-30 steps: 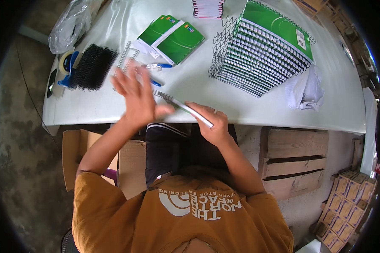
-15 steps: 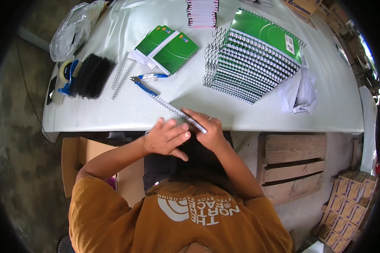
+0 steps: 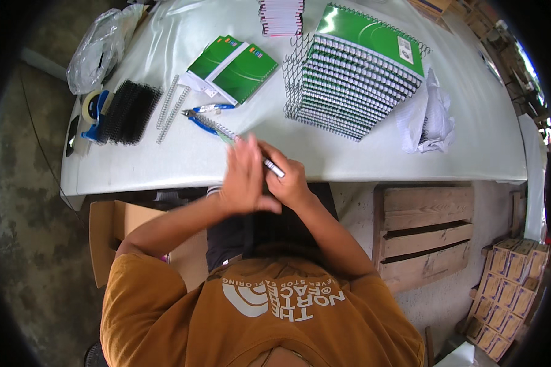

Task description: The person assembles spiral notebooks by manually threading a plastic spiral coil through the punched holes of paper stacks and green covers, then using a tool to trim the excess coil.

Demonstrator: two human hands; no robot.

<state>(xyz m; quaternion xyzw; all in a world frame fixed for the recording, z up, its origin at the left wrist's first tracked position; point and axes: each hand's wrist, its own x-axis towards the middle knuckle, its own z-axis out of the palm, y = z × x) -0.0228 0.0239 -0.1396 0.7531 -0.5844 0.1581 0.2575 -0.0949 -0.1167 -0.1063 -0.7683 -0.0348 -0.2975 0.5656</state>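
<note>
My right hand (image 3: 289, 178) grips a spiral notebook (image 3: 274, 167), held on edge near the front of the table, its wire coil facing up. My left hand (image 3: 243, 177) lies against the notebook's coil side with fingers stretched out, smeared by motion, and covers most of the notebook. Just beyond the notebook's far end are blue-handled cutting pliers (image 3: 203, 123). Two loose wire coils (image 3: 173, 113) lie to the left of the pliers. Behind them rest several green notebooks (image 3: 246, 73), overlapping each other.
A tall stack of green spiral notebooks (image 3: 355, 82) stands right of centre, beside a white plastic bag (image 3: 431, 122). At left are black coils (image 3: 128, 113), a blue tape dispenser (image 3: 97, 116) and a clear bag (image 3: 101, 52). A cardboard box (image 3: 104, 238) sits below the table edge.
My left hand has swung up and forward onto the coil of the notebook. The right hand, still holding the notebook, has shifted slightly left.
</note>
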